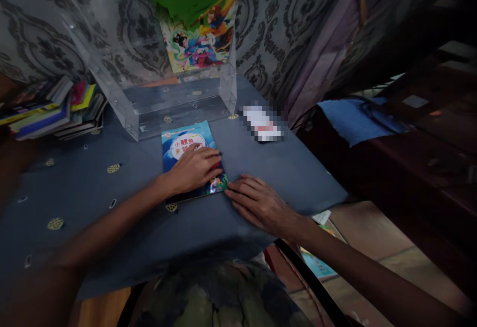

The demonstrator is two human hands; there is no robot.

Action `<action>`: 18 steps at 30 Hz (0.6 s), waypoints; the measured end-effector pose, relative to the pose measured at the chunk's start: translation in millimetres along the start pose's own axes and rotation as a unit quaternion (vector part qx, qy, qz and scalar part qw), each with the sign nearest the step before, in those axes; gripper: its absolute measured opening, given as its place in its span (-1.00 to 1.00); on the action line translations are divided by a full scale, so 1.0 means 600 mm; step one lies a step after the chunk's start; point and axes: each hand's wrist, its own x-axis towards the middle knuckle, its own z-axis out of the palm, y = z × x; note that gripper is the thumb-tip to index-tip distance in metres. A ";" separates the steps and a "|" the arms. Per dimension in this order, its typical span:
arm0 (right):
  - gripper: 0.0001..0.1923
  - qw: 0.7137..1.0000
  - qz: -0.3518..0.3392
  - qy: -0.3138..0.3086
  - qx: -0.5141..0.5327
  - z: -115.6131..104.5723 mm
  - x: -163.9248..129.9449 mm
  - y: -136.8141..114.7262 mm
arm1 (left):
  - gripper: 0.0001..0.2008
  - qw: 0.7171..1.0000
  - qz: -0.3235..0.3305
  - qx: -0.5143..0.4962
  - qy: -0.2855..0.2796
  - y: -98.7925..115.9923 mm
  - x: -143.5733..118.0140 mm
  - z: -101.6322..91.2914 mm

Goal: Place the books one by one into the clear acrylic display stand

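Note:
A thin blue children's book point(186, 130) with Chinese characters and a colourful underwater picture on its cover lies closed on the cloth-covered table. My left hand point(194, 168) rests flat across the cover, fingers stretched out toward the right edge, hiding part of the title and picture. At the lower right corner of the book is my right hand point(257, 200), palm down with fingers extended and its fingertips touching or nearly touching that corner. Whether they pinch the cover there cannot be made out.
Behind the book stands a clear acrylic stand point(179, 113), with a green picture book point(201, 24) upright at its back. Stacked books point(59, 106) lie at the left. A phone-like object point(263, 123), pixelated, is on the right. Another book point(318, 262) is on the tiled floor.

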 end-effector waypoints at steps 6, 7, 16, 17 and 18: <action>-0.73 1.000 -0.007 0.011 0.005 -0.003 0.004 -0.003 | -0.56 1.000 0.006 -0.008 -0.001 0.029 -0.021 0.003; -0.73 1.000 -0.009 0.013 0.002 -0.003 0.004 -0.003 | -0.57 1.000 0.006 -0.006 0.000 0.031 -0.023 0.003; -0.75 1.000 -0.012 0.018 0.005 -0.004 0.001 -0.004 | -0.63 0.998 0.046 -0.004 0.043 0.077 -0.074 0.020; -0.75 1.000 -0.013 0.019 0.006 -0.004 0.001 -0.003 | -0.62 0.998 0.038 -0.005 0.044 0.081 -0.079 0.023; -0.75 1.000 -0.014 0.019 0.008 -0.004 0.002 -0.003 | -0.61 0.999 0.030 -0.006 0.042 0.084 -0.083 0.026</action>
